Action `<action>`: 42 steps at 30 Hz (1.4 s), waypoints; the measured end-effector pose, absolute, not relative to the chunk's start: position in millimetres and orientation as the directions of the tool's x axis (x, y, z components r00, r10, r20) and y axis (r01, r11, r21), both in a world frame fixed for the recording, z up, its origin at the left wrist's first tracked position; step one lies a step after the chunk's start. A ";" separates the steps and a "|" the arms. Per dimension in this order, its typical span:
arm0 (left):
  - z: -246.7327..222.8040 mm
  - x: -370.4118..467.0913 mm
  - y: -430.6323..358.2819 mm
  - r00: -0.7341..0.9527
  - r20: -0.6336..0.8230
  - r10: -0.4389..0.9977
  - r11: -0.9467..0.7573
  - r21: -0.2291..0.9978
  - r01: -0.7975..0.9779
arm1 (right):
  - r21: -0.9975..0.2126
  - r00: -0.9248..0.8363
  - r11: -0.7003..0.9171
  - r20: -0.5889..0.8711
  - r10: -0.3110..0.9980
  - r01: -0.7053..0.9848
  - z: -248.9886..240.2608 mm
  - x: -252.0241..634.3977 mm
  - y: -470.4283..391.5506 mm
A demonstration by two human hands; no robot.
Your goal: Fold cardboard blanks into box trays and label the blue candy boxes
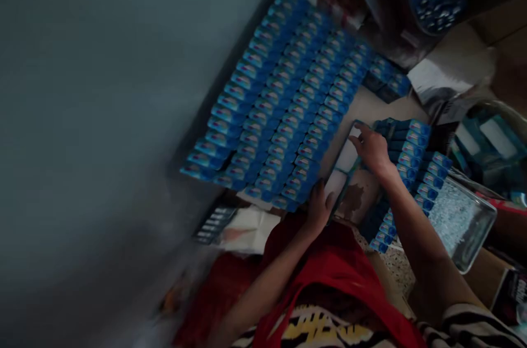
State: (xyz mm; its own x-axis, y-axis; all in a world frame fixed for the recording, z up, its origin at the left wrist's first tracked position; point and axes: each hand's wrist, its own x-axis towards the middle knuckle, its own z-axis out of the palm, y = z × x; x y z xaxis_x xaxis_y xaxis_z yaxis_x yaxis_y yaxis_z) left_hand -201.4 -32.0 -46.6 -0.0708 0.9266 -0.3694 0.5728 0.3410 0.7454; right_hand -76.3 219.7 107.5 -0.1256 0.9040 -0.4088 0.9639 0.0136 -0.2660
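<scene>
One white-panelled case (pixel 346 157) between blue boxes (pixel 280 106), labels (pixel 258 116) illegible; your left hand (pixel 319 209) clasps its near end; your right hand (pixel 373 149), apart, touches its far end, grip unclear.

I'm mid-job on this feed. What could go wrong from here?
1. The left hand is close beside the big block of blue packs; a sideways nudge might push its rows askew.
2. The right forearm reaches across the smaller rows of blue packs, so it could knock some out of line.
3. The tray of pale bits sits near that forearm; a bump might spill them.
</scene>
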 end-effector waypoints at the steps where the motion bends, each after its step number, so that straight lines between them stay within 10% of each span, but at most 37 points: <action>1: -38.4 -204.9 -37.9 -0.043 -0.333 0.942 0.299 0.773 0.560 | -0.371 -0.195 0.047 -0.373 0.907 0.927 95.5 -87.1 210.4; 6: 11.4 -271.2 -89.1 -0.062 -0.146 0.987 0.153 0.773 0.616 | -0.687 -0.302 0.101 -0.178 0.936 0.720 47.9 -128.6 102.5; 14: 6.3 -392.7 -62.3 -0.048 0.142 0.989 -0.046 0.595 0.802 | -0.605 -0.186 -0.034 -0.297 0.936 0.795 13.5 -165.6 -28.9; 27: -24.9 -399.9 -10.1 0.303 0.019 0.953 -0.259 0.568 0.781 | -0.379 -0.036 -0.080 -0.291 0.956 0.922 3.5 -216.9 -22.3; 35: -23.3 -400.1 -63.3 0.021 0.196 0.980 -0.146 0.653 0.743 | -0.317 -0.120 0.025 -0.285 0.951 0.948 9.5 -232.6 -15.0; 42: -13.2 -349.6 -179.4 -0.069 -0.150 0.986 0.164 0.839 0.518 | -0.353 -0.209 0.118 -0.233 0.950 0.928 40.9 -183.6 -35.3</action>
State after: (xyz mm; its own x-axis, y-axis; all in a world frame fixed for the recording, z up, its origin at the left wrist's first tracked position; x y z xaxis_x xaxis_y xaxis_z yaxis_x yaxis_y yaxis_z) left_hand -349.6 -179.4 -13.2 -0.0694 0.9863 -0.1499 0.5182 0.1640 0.8394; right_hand -183.6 -35.3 40.9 -0.2093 0.9498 -0.2326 0.9282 0.1182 -0.3527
